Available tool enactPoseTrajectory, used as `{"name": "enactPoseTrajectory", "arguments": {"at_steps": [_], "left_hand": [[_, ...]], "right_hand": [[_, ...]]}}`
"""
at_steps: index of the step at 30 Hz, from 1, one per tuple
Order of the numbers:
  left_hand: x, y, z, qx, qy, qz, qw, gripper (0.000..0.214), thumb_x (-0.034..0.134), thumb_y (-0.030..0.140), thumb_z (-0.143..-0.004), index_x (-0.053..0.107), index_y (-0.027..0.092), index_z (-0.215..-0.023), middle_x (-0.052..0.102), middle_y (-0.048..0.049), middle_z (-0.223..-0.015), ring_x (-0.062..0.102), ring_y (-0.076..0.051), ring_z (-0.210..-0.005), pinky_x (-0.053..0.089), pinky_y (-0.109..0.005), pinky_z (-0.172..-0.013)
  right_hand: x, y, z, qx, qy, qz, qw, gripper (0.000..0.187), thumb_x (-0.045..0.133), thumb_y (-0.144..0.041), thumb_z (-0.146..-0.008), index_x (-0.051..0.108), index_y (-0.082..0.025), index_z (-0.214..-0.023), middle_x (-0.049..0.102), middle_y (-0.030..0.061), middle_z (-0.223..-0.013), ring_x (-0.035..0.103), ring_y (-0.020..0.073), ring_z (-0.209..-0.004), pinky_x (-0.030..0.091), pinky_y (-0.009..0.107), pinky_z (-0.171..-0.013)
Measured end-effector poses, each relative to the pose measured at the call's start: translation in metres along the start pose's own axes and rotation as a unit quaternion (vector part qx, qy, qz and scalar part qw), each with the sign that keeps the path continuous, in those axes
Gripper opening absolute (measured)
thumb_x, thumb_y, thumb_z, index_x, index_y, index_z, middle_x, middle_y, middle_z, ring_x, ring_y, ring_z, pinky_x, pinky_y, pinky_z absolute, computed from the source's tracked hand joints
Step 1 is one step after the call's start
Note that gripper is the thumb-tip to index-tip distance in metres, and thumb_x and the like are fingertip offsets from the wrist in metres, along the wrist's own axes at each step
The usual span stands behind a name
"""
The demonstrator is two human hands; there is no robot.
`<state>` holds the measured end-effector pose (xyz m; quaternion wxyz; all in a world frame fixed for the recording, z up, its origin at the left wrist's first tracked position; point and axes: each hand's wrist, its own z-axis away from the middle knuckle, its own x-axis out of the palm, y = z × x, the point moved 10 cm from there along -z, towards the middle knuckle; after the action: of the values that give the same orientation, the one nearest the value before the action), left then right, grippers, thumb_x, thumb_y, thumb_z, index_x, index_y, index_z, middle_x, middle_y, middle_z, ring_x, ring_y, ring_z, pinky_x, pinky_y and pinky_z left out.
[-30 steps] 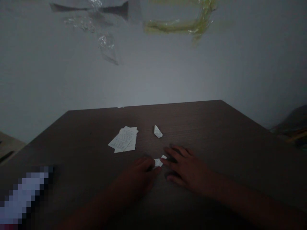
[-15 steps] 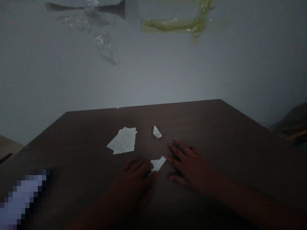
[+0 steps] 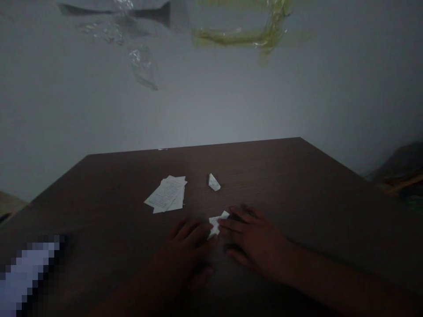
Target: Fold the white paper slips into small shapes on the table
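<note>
Paper slip point(image 3: 213, 223) on desk point(image 3: 261, 171), visible part slanting near-left to far-right. Right hand point(image 3: 261, 241) fingers spread, one tip over its right side; left hand point(image 3: 187, 248) equally near, fingers curled at left edge, can't tell whether pinching.

So paper point(image 3: 213, 223) is lying between left hand point(image 3: 189, 244) and right hand point(image 3: 259, 240), lower center, sheets point(image 3: 167, 193) are sitting center-left, scrap point(image 3: 214, 182) right of those.

The left-hand grip point(image 3: 189, 242) and right-hand grip point(image 3: 259, 241) touch folded paper point(image 3: 214, 223) on the worktop point(image 3: 264, 176), printed sheets point(image 3: 168, 193) and a white scrap point(image 3: 214, 182) lying beyond.
</note>
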<state>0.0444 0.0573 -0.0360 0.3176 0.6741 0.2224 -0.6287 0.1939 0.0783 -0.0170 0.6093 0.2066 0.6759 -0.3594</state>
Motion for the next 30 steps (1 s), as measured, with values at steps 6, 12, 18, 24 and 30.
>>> {"name": "enactPoseTrajectory", "arguments": {"at_steps": [6,12,18,24,30], "left_hand": [[-0.006,0.003,0.004,0.021,-0.057,0.028,0.998,0.077,0.086,0.032,-0.094,0.064,0.034,-0.168,0.055,-0.0121,-0.183,0.053,-0.047,-0.166,0.045,-0.076,-0.134],[-0.016,0.003,0.003,0.017,-0.070,0.044,0.996,0.068,0.088,0.031,-0.094,0.071,0.030,-0.160,0.056,-0.0124,-0.181,0.052,-0.049,-0.167,0.046,-0.078,-0.133],[-0.037,0.000,-0.007,0.011,-0.015,0.098,0.995,0.020,0.071,0.018,-0.106,0.088,0.028,-0.112,0.079,-0.0037,-0.157,0.068,-0.037,-0.152,0.057,-0.062,-0.127],[-0.037,-0.009,-0.020,-0.021,0.042,0.121,0.992,0.014,0.073,0.013,-0.104,0.081,0.024,-0.098,0.085,-0.0042,-0.137,0.074,-0.030,-0.133,0.062,-0.048,-0.115],[-0.030,-0.015,-0.027,-0.058,0.092,0.118,0.987,0.024,0.069,0.002,-0.101,0.074,0.023,-0.113,0.083,-0.0043,-0.124,0.075,-0.027,-0.123,0.061,-0.046,-0.113]], "right_hand": [[-0.012,0.024,-0.003,0.059,0.032,0.072,0.995,0.052,0.074,-0.045,-0.112,0.074,-0.024,-0.159,0.071,0.0140,-0.166,0.053,0.0496,-0.164,0.048,0.075,-0.129],[-0.013,0.023,-0.003,0.055,0.019,0.083,0.995,0.053,0.070,-0.044,-0.114,0.071,-0.022,-0.162,0.068,0.0138,-0.170,0.052,0.0508,-0.164,0.049,0.078,-0.128],[-0.012,0.026,-0.005,0.038,0.032,0.061,0.997,0.049,0.068,-0.045,-0.114,0.075,-0.022,-0.158,0.069,0.0148,-0.167,0.056,0.0510,-0.160,0.050,0.078,-0.125],[-0.012,0.026,-0.011,0.009,0.066,0.038,0.997,0.030,0.069,-0.036,-0.114,0.084,-0.023,-0.136,0.079,0.0128,-0.153,0.062,0.0443,-0.153,0.051,0.068,-0.125],[-0.012,0.021,-0.016,-0.003,0.079,0.007,0.997,0.015,0.075,-0.030,-0.110,0.084,-0.020,-0.117,0.084,0.0125,-0.129,0.072,0.0384,-0.132,0.058,0.061,-0.116]]}}
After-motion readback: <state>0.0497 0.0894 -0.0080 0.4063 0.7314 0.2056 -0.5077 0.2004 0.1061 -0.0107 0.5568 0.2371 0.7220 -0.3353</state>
